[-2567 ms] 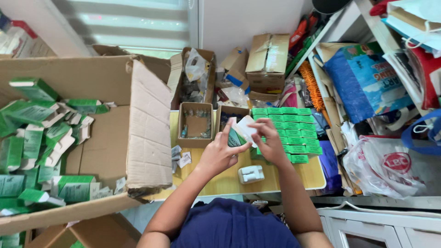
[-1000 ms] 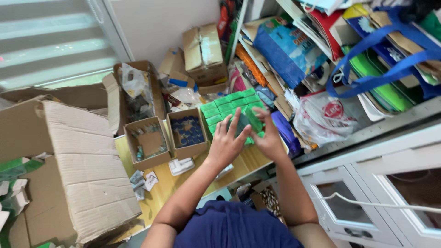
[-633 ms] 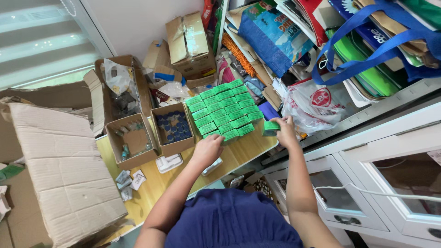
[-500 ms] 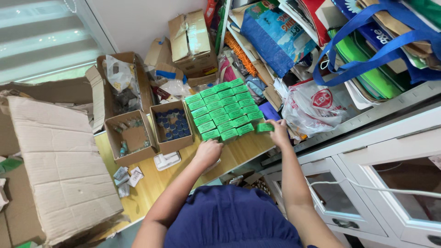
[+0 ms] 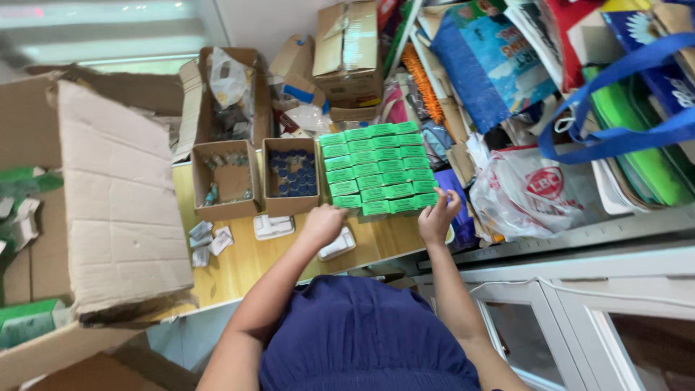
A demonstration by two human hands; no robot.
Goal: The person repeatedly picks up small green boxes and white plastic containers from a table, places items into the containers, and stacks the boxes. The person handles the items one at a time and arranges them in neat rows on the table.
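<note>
Green small cartons [image 5: 376, 168] lie packed in neat rows as one block on the wooden surface [image 5: 246, 264], and I see both hands at the block's near edge. My left hand [image 5: 323, 223] rests at the near left corner, fingers curled loosely against the front row; I cannot tell whether it grips a carton or only presses on it. My right hand [image 5: 437, 216] is at the near right corner, fingers spread and touching the end carton of the front row, with nothing closed inside it.

Just left of the block stands a small open cardboard box of dark blue-capped vials [image 5: 292, 175], and beside that another small open box [image 5: 224, 179] with a few vials along its edges. A white plastic piece [image 5: 273, 226] lies just in front of these boxes, and another [image 5: 337, 244] near my left wrist. Folded paper slips [image 5: 210, 241] sit further left. A large open cardboard box [image 5: 116, 195] fills the left side, and a white plastic bag [image 5: 532, 192] sits to the right.
</note>
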